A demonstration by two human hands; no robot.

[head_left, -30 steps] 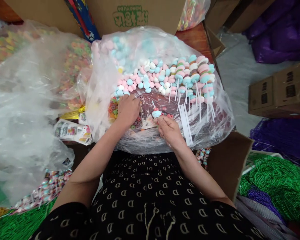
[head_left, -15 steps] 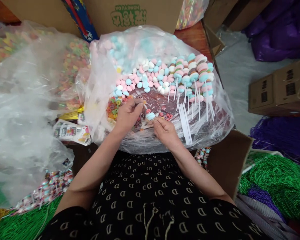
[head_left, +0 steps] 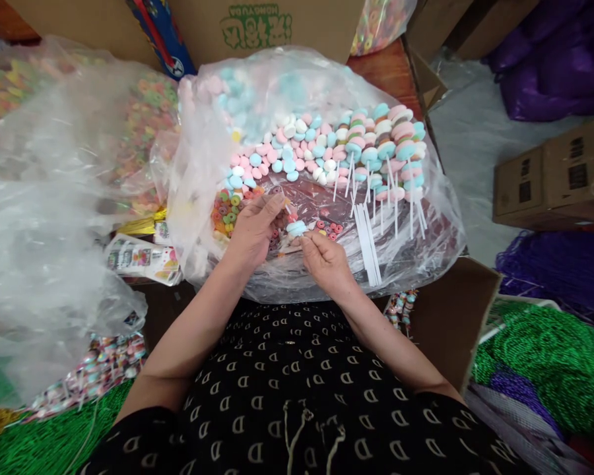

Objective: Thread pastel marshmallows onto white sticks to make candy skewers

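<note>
My right hand (head_left: pixel 324 257) pinches the lower end of a white candy stick, threaded with a pale blue and white candy (head_left: pixel 296 228) and a red ring (head_left: pixel 292 217) above it. At the stick's upper end, my left hand (head_left: pixel 257 224) has thumb and fingers closed on a small orange ring candy, mostly hidden by the fingers. Beyond my hands lie loose pink, blue and white candies (head_left: pixel 287 155) on clear plastic. Coloured rings (head_left: pixel 225 211) are heaped left of my left hand, and several red rings (head_left: pixel 329 229) sit near my right hand.
Finished candy skewers (head_left: pixel 386 142) are stacked at the right, above a bundle of white sticks (head_left: pixel 367 244). A big plastic bag (head_left: pixel 44 218) of rings fills the left. A cardboard box (head_left: pixel 301 30) stands behind, with green netting (head_left: pixel 559 356) low on the right.
My left hand has moved slightly inward and turned, bringing the orange ring down over the stick's upper end. My right hand keeps its hold, almost unmoved.
</note>
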